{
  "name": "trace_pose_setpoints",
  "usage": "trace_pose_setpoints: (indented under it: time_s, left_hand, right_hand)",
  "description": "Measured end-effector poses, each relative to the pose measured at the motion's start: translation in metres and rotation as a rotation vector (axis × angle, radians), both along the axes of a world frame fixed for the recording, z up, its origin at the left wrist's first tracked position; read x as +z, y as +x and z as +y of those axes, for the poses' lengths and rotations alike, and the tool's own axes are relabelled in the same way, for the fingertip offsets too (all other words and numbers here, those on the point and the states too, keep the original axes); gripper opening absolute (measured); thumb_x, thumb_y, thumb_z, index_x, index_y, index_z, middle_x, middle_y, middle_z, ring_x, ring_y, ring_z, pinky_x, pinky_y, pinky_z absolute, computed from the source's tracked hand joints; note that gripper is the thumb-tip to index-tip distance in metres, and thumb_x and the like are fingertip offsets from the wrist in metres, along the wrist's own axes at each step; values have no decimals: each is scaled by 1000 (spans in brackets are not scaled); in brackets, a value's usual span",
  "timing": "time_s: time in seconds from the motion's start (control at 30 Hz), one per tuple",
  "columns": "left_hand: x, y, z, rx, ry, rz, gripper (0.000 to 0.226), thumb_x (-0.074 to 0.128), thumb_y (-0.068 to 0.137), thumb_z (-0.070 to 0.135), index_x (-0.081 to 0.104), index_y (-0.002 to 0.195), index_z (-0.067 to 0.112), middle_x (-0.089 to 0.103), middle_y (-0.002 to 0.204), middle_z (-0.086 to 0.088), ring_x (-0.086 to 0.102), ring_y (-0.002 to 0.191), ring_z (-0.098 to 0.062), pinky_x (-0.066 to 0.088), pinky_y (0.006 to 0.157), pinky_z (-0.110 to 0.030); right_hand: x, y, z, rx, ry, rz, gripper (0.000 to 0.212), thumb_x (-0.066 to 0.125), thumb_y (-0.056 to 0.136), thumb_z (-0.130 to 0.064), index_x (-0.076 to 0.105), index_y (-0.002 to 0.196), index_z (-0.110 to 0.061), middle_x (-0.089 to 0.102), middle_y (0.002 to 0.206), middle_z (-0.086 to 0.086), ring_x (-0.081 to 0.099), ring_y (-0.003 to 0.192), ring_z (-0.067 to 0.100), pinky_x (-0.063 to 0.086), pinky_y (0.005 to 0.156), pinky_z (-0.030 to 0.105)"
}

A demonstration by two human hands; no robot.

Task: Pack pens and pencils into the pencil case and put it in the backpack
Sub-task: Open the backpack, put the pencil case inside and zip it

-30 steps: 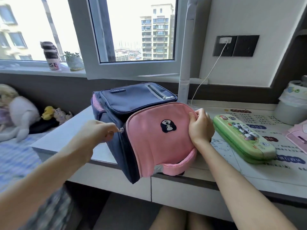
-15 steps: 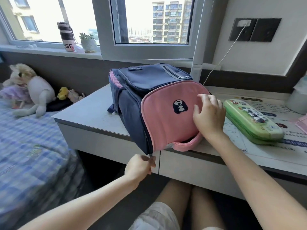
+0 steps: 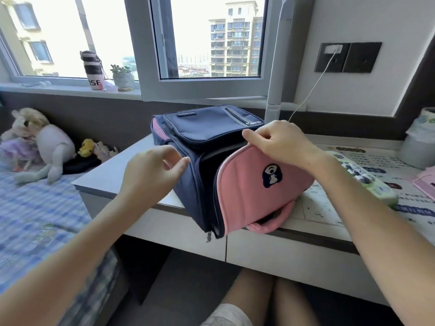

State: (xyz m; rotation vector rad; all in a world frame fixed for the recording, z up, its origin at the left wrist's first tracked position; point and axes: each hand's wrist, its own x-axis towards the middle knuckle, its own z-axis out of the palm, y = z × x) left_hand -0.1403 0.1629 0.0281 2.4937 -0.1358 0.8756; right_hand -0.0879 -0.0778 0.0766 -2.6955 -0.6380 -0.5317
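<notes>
- Head view: the right hand (image 3: pixel 282 144) has its fingers (image 3: pixel 254 135) curled over the top edge of the pink flap (image 3: pixel 254 194), gripping it and holding it off the navy backpack (image 3: pixel 211 128).
- The left hand (image 3: pixel 150 177) has bent fingers, with the tips at the backpack's side edge by the opening. I cannot tell whether they pinch the cloth or only touch it.
- The zip pull (image 3: pixel 208 236) hangs at the bottom corner, and a dark gap shows between flap and body.
- The step in hand looks like opening the backpack.
- The green case (image 3: pixel 379 192) lies shut on the desk (image 3: pixel 113 175), just right of the backpack and partly hidden by the right forearm. It is not yet inside.
- Next, one hand probably has to let go and fetch the case while the other holds the mouth wide.
- The flap could fall shut, and the backpack overhangs the desk edge, so a push might tip it.
- A bottle (image 3: pixel 93 69) and a plant (image 3: pixel 123 78) stand on the sill, toys (image 3: pixel 47 142) lie on the bed, and a cable (image 3: pixel 313 90) runs up to the socket.
</notes>
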Motion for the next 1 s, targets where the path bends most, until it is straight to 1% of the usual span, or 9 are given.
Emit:
trace_pose_setpoints:
  time_s: [0.07,0.17,0.27,0.4,0.63,0.73,0.83,0.93,1.0]
  left_hand:
    - [6,10,-12,-88,37,-130,25,60,78,44,68,82,20,68,87,3,61,81,-18,41,74,-28]
    - [4,38,-26,-183,189,-141,47,52,73,56,66,103,24,67,107,-2,58,101,-26,40,91,-37]
    - [1,67,-42,-185,410,-78,59,56,74,57,53,125,29,51,134,-8,42,126,-31,27,103,-44]
    - [-3,101,-56,-126,639,34,76,64,75,50,30,140,35,31,149,-11,22,138,-33,13,111,-51]
    - [4,130,-62,-204,714,50,70,60,83,30,23,141,40,48,132,-10,49,114,-34,43,84,-40]
    - [6,133,-63,-242,645,-18,56,48,90,28,26,141,39,52,126,-11,53,108,-36,45,75,-39]
    - [12,133,-61,-252,499,-42,52,44,94,23,27,142,29,56,126,-13,55,106,-38,43,72,-39]
    - [29,141,-57,-169,403,-45,39,45,94,23,45,131,13,60,119,-22,56,104,-43,46,81,-44]
    - [41,148,-53,-161,335,-29,31,47,93,23,53,118,6,63,111,-25,56,101,-44,47,82,-44]
  right_hand:
    - [13,-21,-18,-10,-51,100,54,44,90,-51,34,50,-16,33,49,-1,33,48,15,31,56,33]
    - [25,-56,-58,56,-128,464,56,51,79,-63,54,54,-13,40,51,-2,37,48,9,32,52,29]
    - [4,-74,-87,151,-393,789,51,54,69,-74,72,90,-30,70,84,-16,63,78,1,51,80,32]
    - [-55,-77,-95,183,-522,993,43,72,76,-42,62,118,-40,51,133,-26,44,119,-15,31,106,14]
    - [-60,-63,-105,147,-227,982,35,72,80,-23,65,113,-34,67,92,-30,61,88,-13,42,76,5]
    - [-62,-43,-121,-160,203,566,24,72,78,-33,68,102,-35,72,103,-10,66,90,1,50,76,15]
    - [-72,-8,-149,-691,-78,175,72,67,68,-63,46,131,-35,58,128,4,54,115,26,45,89,38]
    - [-87,20,-172,-926,-224,439,114,68,58,-72,4,146,-36,35,144,20,42,124,40,35,102,56]
    - [-96,25,-179,-949,-193,522,122,72,55,-71,-2,146,-37,33,142,24,43,122,43,38,99,55]
